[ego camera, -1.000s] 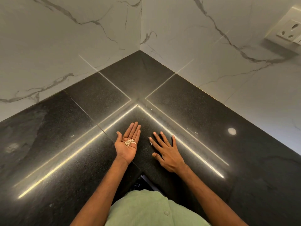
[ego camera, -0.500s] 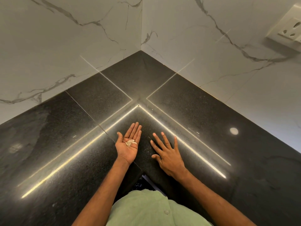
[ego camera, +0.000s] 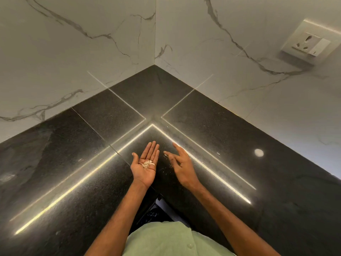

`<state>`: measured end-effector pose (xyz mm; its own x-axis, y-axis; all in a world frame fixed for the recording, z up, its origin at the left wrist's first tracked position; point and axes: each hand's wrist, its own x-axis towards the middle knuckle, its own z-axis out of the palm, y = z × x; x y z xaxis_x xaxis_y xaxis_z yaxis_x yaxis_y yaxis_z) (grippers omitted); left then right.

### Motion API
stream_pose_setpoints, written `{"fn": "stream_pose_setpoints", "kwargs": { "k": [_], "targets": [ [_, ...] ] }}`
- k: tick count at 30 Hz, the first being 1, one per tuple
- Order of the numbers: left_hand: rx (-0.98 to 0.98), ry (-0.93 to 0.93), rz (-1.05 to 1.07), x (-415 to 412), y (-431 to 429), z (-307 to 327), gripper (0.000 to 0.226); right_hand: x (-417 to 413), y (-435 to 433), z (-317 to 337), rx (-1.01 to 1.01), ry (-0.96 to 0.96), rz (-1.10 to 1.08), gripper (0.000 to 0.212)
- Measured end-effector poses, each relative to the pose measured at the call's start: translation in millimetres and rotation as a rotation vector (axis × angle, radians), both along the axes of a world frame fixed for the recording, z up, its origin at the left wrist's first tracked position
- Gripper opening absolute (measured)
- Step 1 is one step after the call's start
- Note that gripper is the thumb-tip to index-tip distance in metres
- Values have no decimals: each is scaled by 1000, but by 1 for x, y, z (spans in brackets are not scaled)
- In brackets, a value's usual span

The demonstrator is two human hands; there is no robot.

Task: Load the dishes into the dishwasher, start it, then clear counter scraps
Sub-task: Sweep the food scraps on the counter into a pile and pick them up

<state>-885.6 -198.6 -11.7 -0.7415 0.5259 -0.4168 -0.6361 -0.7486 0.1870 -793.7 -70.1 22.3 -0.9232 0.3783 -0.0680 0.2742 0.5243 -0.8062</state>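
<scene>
My left hand point(ego camera: 145, 164) lies palm up over the inner corner of the black counter point(ego camera: 230, 137), fingers straight. A small pile of pale scraps point(ego camera: 147, 164) sits in its palm. My right hand point(ego camera: 180, 161) is just to the right, tilted on its edge with fingers extended toward the left hand and holding nothing. A few pale crumbs point(ego camera: 167, 155) lie on the counter between the two hands.
White marble walls point(ego camera: 92, 43) meet in a corner behind the counter. A white socket plate point(ego camera: 310, 43) is on the right wall. Bright light strips reflect across the polished stone. A round light spot point(ego camera: 258, 152) shines at right.
My right hand has lifted from lying flat on the counter and turned onto its edge, closer to the left hand. The left hand stays palm up with the scraps.
</scene>
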Motion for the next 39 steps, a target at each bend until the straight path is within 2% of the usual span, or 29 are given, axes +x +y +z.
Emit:
{"fn": "stream_pose_setpoints", "kwargs": {
  "k": [2, 7, 10, 16, 21, 25, 27, 29, 31, 34, 36, 39],
  "targets": [
    [10, -7, -7, 2, 3, 0, 76, -11, -17, 3, 52, 79, 40, 33],
    [50, -10, -43, 14, 9, 2, 74, -21, -46, 17, 328, 72, 119, 18],
    [59, -14, -35, 17, 9, 5, 72, -22, -45, 20, 463, 118, 112, 19],
    [11, -25, -40, 20, 8, 4, 67, -24, -37, 27, 446, 126, 214, 19],
    [26, -13, -40, 23, 8, 2, 71, -21, -27, 24, 450, 181, 175, 10],
    [43, 0, -58, 25, 11, 6, 69, -22, -25, 23, 360, 176, 207, 13],
    [74, -10, -30, 22, 11, 8, 68, -18, -17, 22, 241, 178, 185, 24],
    [94, -14, 8, 18, 7, 8, 68, -6, 1, 15, 206, 129, 95, 37],
    [101, -7, 41, 13, 0, 7, 69, 15, 23, -3, 327, -35, 64, 48],
    [111, -14, 65, 5, -7, 3, 71, 50, 41, -33, 545, -356, 129, 73],
    [104, -22, 65, 2, -9, 2, 72, 59, 37, -43, 586, -413, 157, 83],
    [97, -8, 61, 0, -11, 1, 72, 53, 19, -44, 635, -373, 221, 85]
  ]
}}
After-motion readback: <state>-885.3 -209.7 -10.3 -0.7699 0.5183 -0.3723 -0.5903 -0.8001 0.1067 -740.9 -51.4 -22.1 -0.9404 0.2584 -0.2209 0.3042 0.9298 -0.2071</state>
